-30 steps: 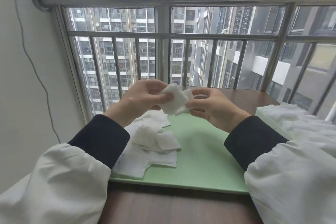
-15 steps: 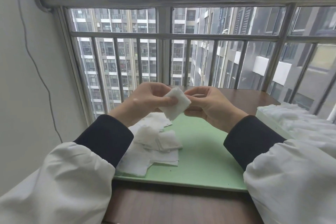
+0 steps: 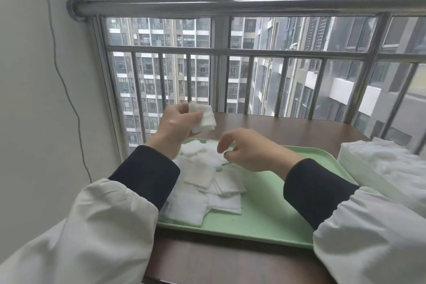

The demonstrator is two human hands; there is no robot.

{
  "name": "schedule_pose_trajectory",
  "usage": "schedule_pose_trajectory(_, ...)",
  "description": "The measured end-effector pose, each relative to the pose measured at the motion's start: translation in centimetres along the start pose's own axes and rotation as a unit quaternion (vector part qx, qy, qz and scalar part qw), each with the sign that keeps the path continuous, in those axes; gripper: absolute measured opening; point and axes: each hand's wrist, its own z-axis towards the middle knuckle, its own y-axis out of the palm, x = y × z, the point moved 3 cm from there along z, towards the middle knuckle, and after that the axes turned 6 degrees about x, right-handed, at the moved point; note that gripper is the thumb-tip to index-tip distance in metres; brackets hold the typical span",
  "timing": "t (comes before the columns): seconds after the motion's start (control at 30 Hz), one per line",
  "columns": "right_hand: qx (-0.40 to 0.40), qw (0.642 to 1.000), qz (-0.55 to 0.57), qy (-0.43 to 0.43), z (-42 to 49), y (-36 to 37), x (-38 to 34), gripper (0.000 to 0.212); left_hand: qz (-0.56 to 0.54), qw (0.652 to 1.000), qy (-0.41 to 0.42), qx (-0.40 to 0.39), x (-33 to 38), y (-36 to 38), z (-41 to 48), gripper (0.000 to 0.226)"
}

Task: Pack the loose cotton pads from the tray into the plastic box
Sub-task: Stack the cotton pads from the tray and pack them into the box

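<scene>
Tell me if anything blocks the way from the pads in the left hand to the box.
Only the right hand: it hangs low over the tray, between the pads gripped by the left hand and the box at the tray's right edge. Nothing else visible does.

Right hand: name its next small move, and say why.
Probably lower the right hand to the loose pads on the tray and pinch one up. It hangs empty, fingers loosely curled, just above that pile, while the left hand grips a small stack of pads raised above the tray, likely waiting for another.
</scene>
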Motion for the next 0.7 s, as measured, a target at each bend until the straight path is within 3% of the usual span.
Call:
schedule_pose_trajectory(0.13, -0.01, 0.998, -0.054, -0.031, 0.4, 1.8, 0.0, 0.018, 0.006, 0.999, -0.022, 0.028, -0.1, 0.0, 0.3, 0.01)
schedule_pose_trajectory(0.2, -0.001, 0.998, -0.062, -0.023, 0.4, 2.6, 0.3, 0.036, 0.007, 0.999, -0.024, 0.026, -0.1, 0.1, 0.3, 0.01)
schedule_pose_trajectory(0.27, -0.009, 0.999, -0.032, -0.014, 0.4, 3.3, 0.2, 0.054, 0.012, 0.999, -0.025, 0.023, -0.1, 0.2, 0.4, 0.01)
schedule_pose_trajectory(0.37, -0.008, 1.0, 0.02, -0.006, 0.8, 3.6, 0.1, 0.063, 0.028, 0.999, -0.022, 0.015, -0.2, 0.2, 0.5, 0.011)
schedule_pose_trajectory(0.6, 0.011, 0.986, 0.161, 0.047, 1.3, 3.7, 0.6, 0.042, 0.04, 0.999, -0.014, 0.016, -0.3, 0.2, 0.6, 0.014)
schedule_pose_trajectory(0.7, 0.037, 0.985, 0.16, 0.044, 1.4, 3.7, 0.5, 0.033, 0.045, 0.999, -0.01, 0.016, -0.3, 0.3, 0.6, 0.015)
